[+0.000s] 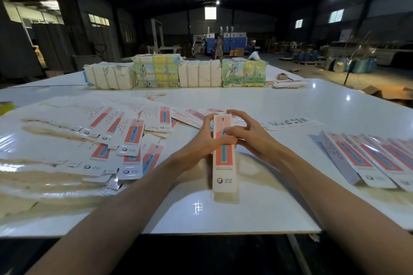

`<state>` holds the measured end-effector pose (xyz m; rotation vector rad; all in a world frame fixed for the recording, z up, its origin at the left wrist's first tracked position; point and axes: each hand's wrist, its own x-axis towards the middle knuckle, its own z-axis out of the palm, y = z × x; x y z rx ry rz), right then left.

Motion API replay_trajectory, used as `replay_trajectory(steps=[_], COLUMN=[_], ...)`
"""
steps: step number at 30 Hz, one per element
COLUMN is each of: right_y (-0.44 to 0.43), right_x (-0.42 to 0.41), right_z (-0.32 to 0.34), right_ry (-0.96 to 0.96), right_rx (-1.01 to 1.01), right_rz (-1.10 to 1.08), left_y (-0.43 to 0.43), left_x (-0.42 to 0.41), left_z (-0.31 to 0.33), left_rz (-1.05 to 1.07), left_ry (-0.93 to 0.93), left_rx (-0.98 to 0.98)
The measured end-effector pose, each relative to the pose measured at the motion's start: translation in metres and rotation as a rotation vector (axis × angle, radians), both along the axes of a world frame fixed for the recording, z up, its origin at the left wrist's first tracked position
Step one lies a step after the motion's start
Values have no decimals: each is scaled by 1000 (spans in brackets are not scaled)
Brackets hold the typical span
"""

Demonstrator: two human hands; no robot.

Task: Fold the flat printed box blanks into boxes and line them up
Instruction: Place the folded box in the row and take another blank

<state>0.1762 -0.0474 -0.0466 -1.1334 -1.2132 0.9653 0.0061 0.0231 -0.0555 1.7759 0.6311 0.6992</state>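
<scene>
So both hands are on one folded box [224, 158] right in the middle of the white table [268, 100]. It's a long skinny one with a salmon-red panel and a blue toothbrush picture on the front. It's tilted up, with the near end down by the table and the far end lifted away from the person. The left hand [201, 140] is wrapped round the box's left edge, with the fingers curled across the front about halfway up. The right hand [250, 134] grips it from the other side, with the thumb on the front and a finger hooked over near the top end, so both hands are closed on it and neither is loose. Off to the left there's a big messy spread of flat blanks [125, 136], overlapping every which way, same print. On the right a row of finished boxes [368, 158] lies side by side, touching and all angled the same way. One more flat blank [292, 122] lies just beyond the right hand. At the far side of the table sit four wrapped bundles [156, 71] in a line, with some rubber bands [154, 95] in front of them and a small stack of blanks [290, 83] to their right.
</scene>
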Motion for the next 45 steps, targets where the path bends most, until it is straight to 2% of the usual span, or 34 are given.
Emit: replay_trajectory(steps=[5, 13, 17, 23, 26, 30, 32, 36, 40, 45], right_y=[1, -3, -4, 3, 4, 1, 1, 0, 0, -3], right_x=[0, 3, 1, 12, 17, 16, 16, 15, 16, 18], right_z=[0, 1, 2, 1, 0, 3, 3, 5, 7, 11], right_ry=[-88, -114, -135, 6, -91, -211, -218, -66, 38, 200], right_rx=[-17, -54, 35, 68, 83, 201, 220, 131, 90, 33], right_rz=[-5, 45, -81, -205, -215, -251, -253, -172, -217, -183], left_y=[-1, -6, -9, -8, -4, -1, -2, -1, -3, -6], left_x=[3, 6, 4, 0, 2, 4, 3, 0, 1, -1], left_z=[1, 1, 3, 1, 0, 0, 2, 2, 4, 10], left_rz=[12, -38, -33, -101, -92, -129, -126, -119, -108, -115], left_ry=[76, 25, 25, 45, 106, 73, 73, 79, 153, 127], left_rx=[9, -172, -136, -82, -117, -270, -272, -252, -165, -94])
